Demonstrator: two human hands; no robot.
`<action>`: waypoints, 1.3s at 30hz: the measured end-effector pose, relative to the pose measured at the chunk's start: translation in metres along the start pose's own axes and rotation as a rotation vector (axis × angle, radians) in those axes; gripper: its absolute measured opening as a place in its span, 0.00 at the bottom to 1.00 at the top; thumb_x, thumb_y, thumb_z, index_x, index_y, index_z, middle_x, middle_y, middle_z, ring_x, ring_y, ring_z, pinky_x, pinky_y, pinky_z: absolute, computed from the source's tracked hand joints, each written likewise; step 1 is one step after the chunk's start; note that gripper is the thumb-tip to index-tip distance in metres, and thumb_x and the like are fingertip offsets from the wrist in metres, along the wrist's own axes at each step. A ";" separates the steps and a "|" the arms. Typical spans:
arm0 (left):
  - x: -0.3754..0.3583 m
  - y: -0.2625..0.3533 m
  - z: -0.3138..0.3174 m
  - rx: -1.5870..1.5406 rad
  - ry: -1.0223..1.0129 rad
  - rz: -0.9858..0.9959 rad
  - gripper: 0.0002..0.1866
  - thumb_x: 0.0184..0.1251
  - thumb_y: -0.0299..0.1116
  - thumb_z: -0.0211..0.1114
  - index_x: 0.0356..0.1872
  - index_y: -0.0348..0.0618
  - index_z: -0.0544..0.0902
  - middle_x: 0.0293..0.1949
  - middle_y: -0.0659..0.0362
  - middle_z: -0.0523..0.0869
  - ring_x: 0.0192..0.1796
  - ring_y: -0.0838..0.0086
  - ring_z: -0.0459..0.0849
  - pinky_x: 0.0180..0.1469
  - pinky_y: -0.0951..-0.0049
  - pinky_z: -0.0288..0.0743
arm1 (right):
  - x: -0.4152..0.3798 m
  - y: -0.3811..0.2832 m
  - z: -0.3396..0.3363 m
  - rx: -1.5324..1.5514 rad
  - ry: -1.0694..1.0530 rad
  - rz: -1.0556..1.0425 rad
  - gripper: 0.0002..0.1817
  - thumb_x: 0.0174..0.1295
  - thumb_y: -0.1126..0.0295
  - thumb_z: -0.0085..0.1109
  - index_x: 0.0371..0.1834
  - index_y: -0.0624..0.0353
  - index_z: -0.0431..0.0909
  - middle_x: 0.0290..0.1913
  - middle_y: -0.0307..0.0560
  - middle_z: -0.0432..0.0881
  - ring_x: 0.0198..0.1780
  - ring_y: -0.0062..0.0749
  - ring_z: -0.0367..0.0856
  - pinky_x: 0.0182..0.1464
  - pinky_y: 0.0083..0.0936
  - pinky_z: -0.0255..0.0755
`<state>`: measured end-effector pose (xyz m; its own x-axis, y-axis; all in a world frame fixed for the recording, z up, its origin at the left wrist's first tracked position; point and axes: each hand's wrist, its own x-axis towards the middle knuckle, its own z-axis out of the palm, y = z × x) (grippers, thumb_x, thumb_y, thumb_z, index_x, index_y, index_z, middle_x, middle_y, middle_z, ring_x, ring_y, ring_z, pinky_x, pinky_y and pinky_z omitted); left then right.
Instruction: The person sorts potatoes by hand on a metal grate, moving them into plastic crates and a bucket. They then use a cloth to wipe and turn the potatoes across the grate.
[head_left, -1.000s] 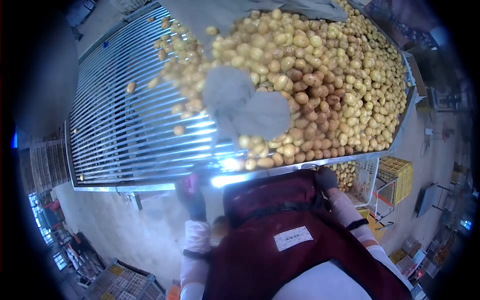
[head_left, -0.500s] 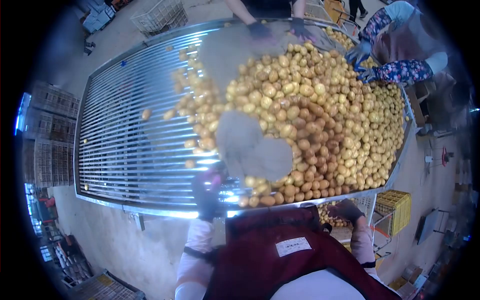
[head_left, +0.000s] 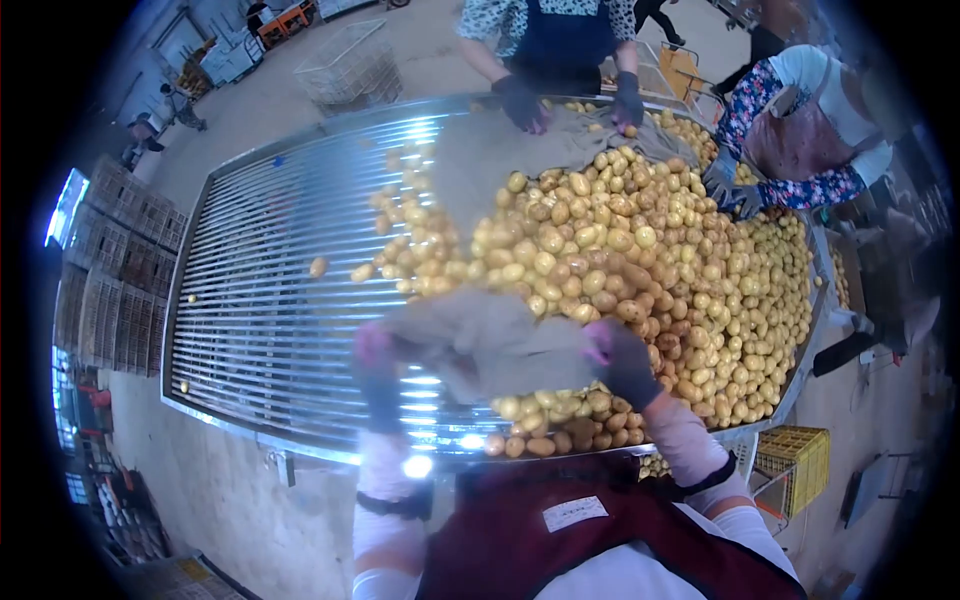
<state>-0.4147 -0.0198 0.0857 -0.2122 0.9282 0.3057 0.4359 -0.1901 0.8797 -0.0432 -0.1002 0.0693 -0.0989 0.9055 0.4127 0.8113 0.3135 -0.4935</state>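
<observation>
A large heap of yellow potatoes (head_left: 640, 260) covers the right half of a metal roller table (head_left: 270, 270). A grey cloth sack (head_left: 490, 340) lies on the near side of the heap. My left hand (head_left: 377, 365), in a dark glove, grips the sack's left end. My right hand (head_left: 620, 358), also gloved, grips its right end. Both hands are over the table's near part, above the potatoes at the front edge. A second grey sack (head_left: 500, 150) lies at the far side of the heap.
Across the table a person's two gloved hands (head_left: 570, 100) hold the far sack. Another person in flowered sleeves (head_left: 790, 130) stands at the far right. Stacked crates (head_left: 110, 260) stand on the left, a yellow crate (head_left: 795, 455) at the lower right, a wire basket (head_left: 350, 65) behind.
Both my hands rose from below the table's front edge and took hold of the near sack's ends. My view tilted up, bringing the people across the table into sight.
</observation>
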 end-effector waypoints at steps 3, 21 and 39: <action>0.032 0.031 -0.058 -0.174 0.270 -0.030 0.21 0.75 0.42 0.60 0.59 0.38 0.78 0.48 0.54 0.83 0.51 0.69 0.83 0.56 0.67 0.77 | 0.016 -0.003 -0.054 0.224 0.205 0.251 0.13 0.60 0.70 0.67 0.46 0.58 0.78 0.41 0.45 0.80 0.40 0.30 0.81 0.44 0.25 0.76; 0.039 0.079 -0.079 -0.464 0.182 0.226 0.24 0.70 0.43 0.65 0.57 0.34 0.78 0.48 0.56 0.83 0.49 0.73 0.81 0.55 0.71 0.74 | -0.087 0.047 -0.165 -0.162 0.388 0.429 0.15 0.65 0.74 0.59 0.55 0.59 0.77 0.52 0.47 0.80 0.46 0.29 0.79 0.47 0.26 0.75; 0.034 0.134 -0.091 0.916 0.520 -0.565 0.18 0.67 0.42 0.60 0.52 0.44 0.79 0.46 0.61 0.79 0.48 0.77 0.79 0.49 0.71 0.73 | -0.053 0.101 -0.032 -0.015 0.146 0.539 0.14 0.69 0.65 0.60 0.56 0.52 0.82 0.48 0.51 0.85 0.48 0.44 0.85 0.50 0.34 0.77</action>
<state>-0.4428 -0.0426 0.2466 -0.8110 0.5262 0.2555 0.5836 0.6982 0.4146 0.0628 -0.1255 0.0222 0.4125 0.8870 0.2074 0.7333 -0.1883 -0.6533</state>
